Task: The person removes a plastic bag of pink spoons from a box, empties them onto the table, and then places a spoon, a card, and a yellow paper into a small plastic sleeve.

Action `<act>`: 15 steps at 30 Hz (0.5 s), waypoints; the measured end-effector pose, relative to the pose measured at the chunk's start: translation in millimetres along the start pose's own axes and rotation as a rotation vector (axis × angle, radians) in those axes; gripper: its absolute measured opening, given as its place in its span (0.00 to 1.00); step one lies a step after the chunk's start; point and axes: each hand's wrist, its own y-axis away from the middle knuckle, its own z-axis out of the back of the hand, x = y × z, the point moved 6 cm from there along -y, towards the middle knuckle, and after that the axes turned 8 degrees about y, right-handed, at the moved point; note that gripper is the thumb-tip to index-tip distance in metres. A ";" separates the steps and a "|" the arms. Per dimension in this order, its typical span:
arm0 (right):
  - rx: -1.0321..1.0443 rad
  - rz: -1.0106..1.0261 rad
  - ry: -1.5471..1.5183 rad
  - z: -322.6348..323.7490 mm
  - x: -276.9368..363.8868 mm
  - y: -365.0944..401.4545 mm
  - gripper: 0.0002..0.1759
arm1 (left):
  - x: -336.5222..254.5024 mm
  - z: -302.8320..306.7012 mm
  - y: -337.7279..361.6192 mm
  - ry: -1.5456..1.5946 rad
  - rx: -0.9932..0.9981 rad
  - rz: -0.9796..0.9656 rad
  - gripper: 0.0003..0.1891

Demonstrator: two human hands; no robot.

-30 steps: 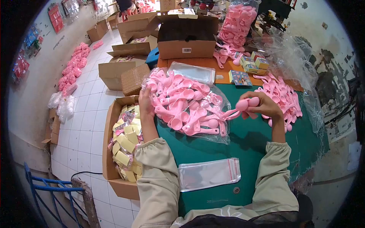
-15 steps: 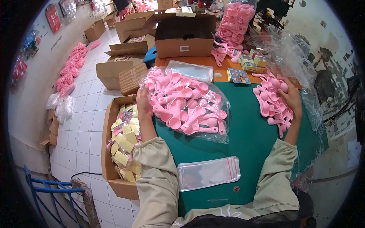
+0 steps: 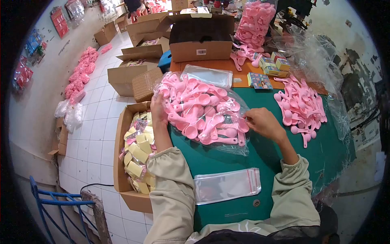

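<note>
A clear plastic bag full of pink spoons [image 3: 203,110] lies on the green table mat [image 3: 231,160]. At its left edge my left hand [image 3: 159,112] grips the bag, fingers partly hidden behind it. My right hand [image 3: 265,123] pinches the bag's right edge with closed fingers. Right of that hand is a loose pile of pink spoons [image 3: 300,106], which neither hand touches. Nearer to me lies a stack of clear empty sleeves [image 3: 226,186].
An open carton of yellow-carded packets [image 3: 140,152] stands left of the mat. Behind are more clear sleeves [image 3: 208,75], a large open box [image 3: 200,48], small boxes [image 3: 274,64] and a tall bag of pink spoons [image 3: 254,23]. Crumpled plastic [image 3: 321,61] lies at right.
My right hand has left the loose spoon pile and moved left to the bag's right edge. My left hand stays at the bag's left side. The view has shifted slightly.
</note>
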 end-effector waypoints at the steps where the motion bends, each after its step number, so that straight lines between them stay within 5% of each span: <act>1: 0.025 -0.020 -0.025 4.7 -1.0 0.7 0.07 | -1.3 -3.3 1.6 0.016 0.027 0.009 0.22; 5: -0.049 -0.085 -0.319 45.7 -24.4 8.6 0.08 | 1.9 -2.1 -1.7 0.036 0.033 0.019 0.21; 9: -0.254 -0.452 -0.236 116.0 -94.9 53.7 0.11 | 3.8 3.2 -2.2 0.008 -0.018 -0.005 0.22; 11: -0.311 -0.629 -0.075 123.7 -143.4 84.1 0.11 | 0.8 0.0 0.7 -0.002 -0.013 -0.013 0.21; 14: -0.395 -0.741 0.771 120.8 -150.0 101.2 0.09 | 0.2 -3.4 3.8 0.002 -0.021 -0.016 0.20; 15: -0.336 -0.794 0.756 114.4 -142.4 94.7 0.10 | 0.1 -3.1 3.5 0.004 -0.025 -0.018 0.20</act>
